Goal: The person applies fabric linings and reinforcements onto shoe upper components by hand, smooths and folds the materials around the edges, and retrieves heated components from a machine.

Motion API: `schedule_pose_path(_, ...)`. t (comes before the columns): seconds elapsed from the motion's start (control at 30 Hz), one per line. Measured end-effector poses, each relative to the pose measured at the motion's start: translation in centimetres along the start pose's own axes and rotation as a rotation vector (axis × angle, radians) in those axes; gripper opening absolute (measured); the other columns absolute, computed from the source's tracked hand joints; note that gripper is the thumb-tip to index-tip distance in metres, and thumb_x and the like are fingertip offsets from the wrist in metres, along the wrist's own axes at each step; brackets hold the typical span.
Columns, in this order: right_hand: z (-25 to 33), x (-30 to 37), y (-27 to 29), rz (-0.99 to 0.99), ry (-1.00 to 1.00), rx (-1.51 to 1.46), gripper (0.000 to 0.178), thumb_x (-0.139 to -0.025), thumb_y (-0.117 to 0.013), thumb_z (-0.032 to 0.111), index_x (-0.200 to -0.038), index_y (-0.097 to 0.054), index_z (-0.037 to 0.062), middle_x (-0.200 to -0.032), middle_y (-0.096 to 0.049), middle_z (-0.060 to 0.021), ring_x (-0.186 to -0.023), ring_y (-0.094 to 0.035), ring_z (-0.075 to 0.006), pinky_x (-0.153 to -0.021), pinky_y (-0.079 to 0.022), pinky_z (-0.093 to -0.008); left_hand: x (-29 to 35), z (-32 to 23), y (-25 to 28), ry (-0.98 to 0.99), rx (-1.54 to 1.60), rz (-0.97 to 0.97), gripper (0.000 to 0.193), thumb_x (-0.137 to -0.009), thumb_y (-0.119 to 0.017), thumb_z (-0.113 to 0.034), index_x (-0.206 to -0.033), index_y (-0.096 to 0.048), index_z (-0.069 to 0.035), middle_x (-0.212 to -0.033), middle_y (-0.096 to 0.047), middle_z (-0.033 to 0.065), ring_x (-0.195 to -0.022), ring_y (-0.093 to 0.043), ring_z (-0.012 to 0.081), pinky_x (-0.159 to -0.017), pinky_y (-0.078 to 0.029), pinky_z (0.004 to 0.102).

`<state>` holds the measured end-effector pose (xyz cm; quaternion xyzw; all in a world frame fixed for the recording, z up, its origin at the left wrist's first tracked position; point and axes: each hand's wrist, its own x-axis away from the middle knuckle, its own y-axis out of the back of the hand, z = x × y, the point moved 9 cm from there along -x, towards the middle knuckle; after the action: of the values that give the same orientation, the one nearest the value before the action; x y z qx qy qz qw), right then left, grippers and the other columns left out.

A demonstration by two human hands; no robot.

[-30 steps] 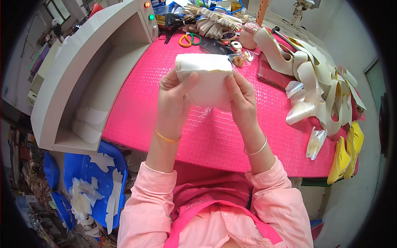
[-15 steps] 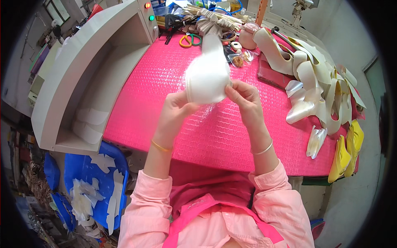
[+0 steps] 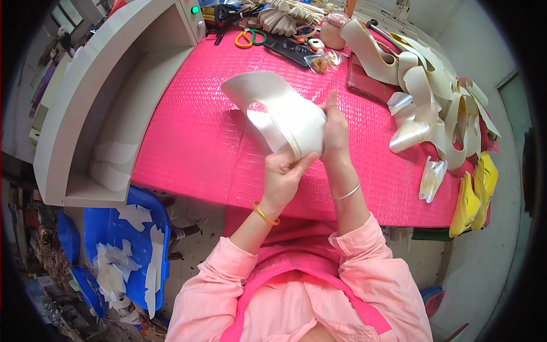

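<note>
A white shoe upper with an oval opening is raised over the pink-covered table, tilted with its rounded end toward me. My left hand pinches its lower edge, thumb on top. Against the rounded end on the right lies my right hand, fingers stretched forward; part of the palm side is hidden by the upper.
A grey open-fronted machine stands at the left, with white pieces inside. More white uppers heap at the right, near yellow shoe shapes. Scissors lie far back. A blue chair holds scraps.
The upper has turned, its narrow end swinging left and its opening now showing. My left hand moved right and nearer me; my right hand went from pinching to lying along its side.
</note>
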<state>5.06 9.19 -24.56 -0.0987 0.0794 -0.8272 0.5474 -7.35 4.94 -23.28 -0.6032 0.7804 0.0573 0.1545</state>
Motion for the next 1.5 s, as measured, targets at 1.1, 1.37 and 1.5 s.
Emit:
schedule_pose_path(1.1,0.3,2.0,0.4,0.216,0.024,0.012,0.028,-0.087,-0.047,0.025,-0.071,-0.056,0.0037,-0.057,-0.049,0.0050,-0.048,-0.038,-0.0005,-0.042,-0.027,-0.0163,2.1,2.4,1.7,0.187,0.069,0.203,0.017,-0.079,-0.056,-0.006,-0.091,-0.059,0.005,-0.085,-0.057,0.0083,-0.079,-0.054,0.0135,-0.071,-0.042,0.0251)
schedule_pose_path(1.37,0.8,2.1,0.7,0.194,0.069,0.091,0.041,-0.089,-0.039,0.037,-0.075,-0.056,0.0025,-0.060,-0.051,0.0028,-0.051,-0.040,-0.0025,-0.044,-0.030,-0.0193,1.9,2.0,1.3,0.203,0.149,0.127,0.017,-0.079,-0.055,-0.006,-0.092,-0.058,0.005,-0.083,-0.058,0.0083,-0.079,-0.054,0.0141,-0.071,-0.042,0.0254)
schedule_pose_path(1.5,1.4,3.8,-0.2,-0.036,0.220,0.127,0.036,-0.090,-0.038,0.033,-0.069,-0.051,0.0067,-0.059,-0.041,0.0064,-0.053,-0.033,-0.0020,-0.046,-0.027,-0.0180,2.2,0.9,0.4,0.136,0.191,-0.024,0.017,-0.078,-0.056,-0.005,-0.093,-0.057,0.004,-0.086,-0.058,0.0107,-0.079,-0.055,0.0148,-0.068,-0.043,0.0262)
